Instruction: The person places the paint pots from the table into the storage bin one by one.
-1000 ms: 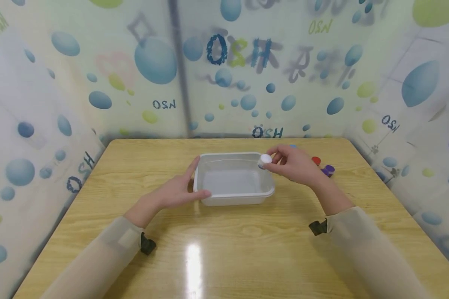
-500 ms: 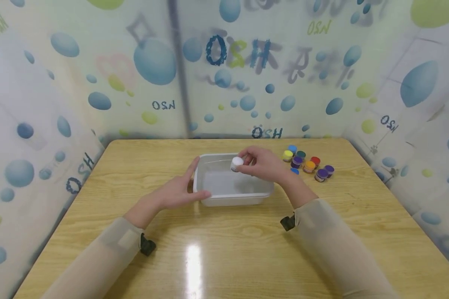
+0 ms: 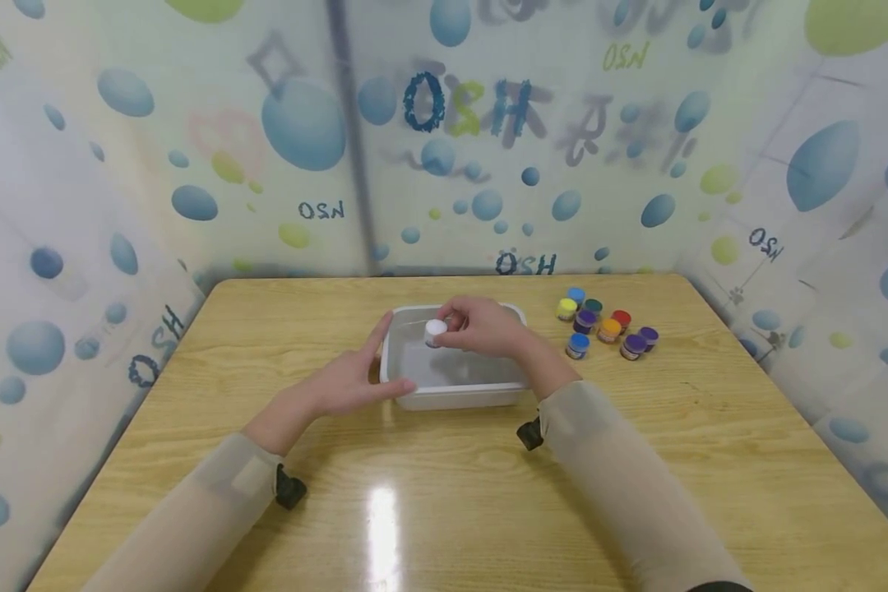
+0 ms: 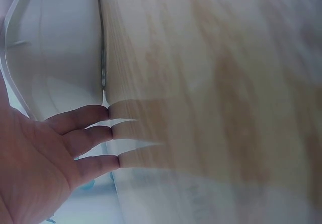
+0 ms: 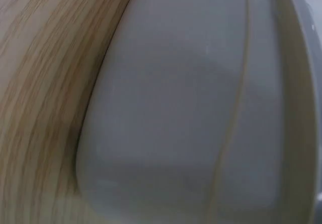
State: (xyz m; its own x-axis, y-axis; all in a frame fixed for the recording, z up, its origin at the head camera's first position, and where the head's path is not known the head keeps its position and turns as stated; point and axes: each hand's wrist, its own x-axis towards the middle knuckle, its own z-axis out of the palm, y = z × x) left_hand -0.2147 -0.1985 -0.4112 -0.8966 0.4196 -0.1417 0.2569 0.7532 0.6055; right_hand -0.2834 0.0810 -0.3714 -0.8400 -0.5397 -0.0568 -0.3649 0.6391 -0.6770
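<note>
A white rectangular plastic tub (image 3: 459, 398) stands on the table, mid-view. My right hand (image 3: 488, 329) is over it, pinching a small white-capped paint jar (image 3: 435, 332) between thumb and fingers above the tub's left half. At the tub's left end my left hand (image 3: 344, 378) rests with thumb on the near rim and index finger along the left side. In the left wrist view, several straight fingers (image 4: 93, 141) reach down beside the tub wall (image 4: 70, 43) to the table. The right wrist view has the tub's outer wall (image 5: 166, 98), with no hand showing.
Right of the tub stand several small paint jars, among them a yellow jar (image 3: 566, 310), an orange jar (image 3: 609, 330), a blue jar (image 3: 578, 346) and a purple jar (image 3: 632, 347). The wooden table (image 3: 444, 485) meets a patterned curtain (image 3: 444, 189) at the back.
My right hand has carried the white-capped jar leftward from the tub's right rim to above its left half, uncovering the jars on the right. My left hand has stayed at the tub.
</note>
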